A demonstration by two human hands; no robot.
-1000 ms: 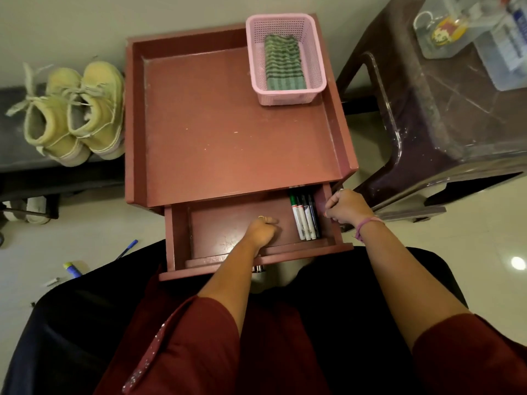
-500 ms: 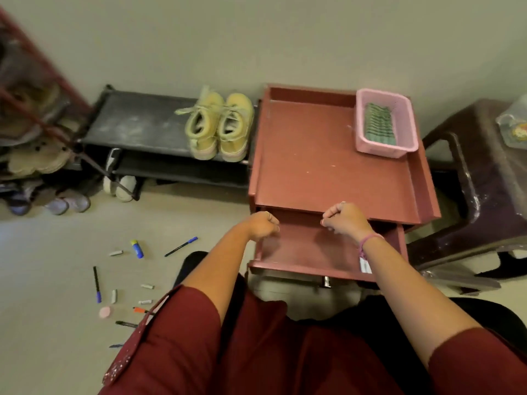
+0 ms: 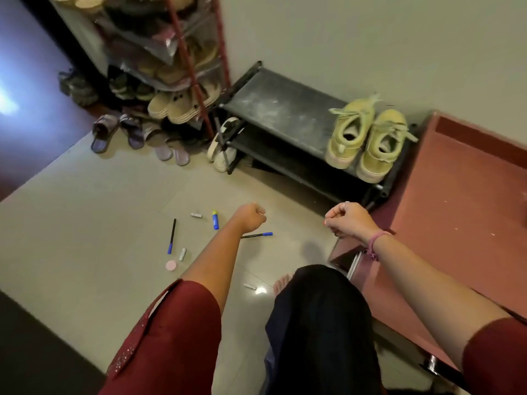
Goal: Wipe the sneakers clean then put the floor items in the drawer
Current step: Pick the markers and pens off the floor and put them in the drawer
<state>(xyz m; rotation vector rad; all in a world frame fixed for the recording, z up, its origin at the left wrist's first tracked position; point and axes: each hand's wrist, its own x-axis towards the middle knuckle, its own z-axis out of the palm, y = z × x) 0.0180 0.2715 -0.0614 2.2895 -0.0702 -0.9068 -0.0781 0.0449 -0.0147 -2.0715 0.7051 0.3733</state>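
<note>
A: Looking down, I see both hands in the air over the floor (image 3: pixel 85 212). The left hand (image 3: pixel 252 216) is curled into a fist and holds nothing. The right hand (image 3: pixel 346 220) is also curled, and I see nothing in it.

B: Where are the sneakers?

A: The yellow sneakers (image 3: pixel 368 138) stand side by side on the top of the black shoe rack (image 3: pixel 273 109), next to the red cabinet (image 3: pixel 456 201).

B: And the floor items?

A: They lie scattered on the tiles. One pen (image 3: pixel 258 235) is just under the left wrist. Another pen (image 3: pixel 172 236) lies more to the left, near a glue stick (image 3: pixel 215 219). A pink round eraser (image 3: pixel 171 265) and some small white caps (image 3: pixel 182 254) are close by.
</note>
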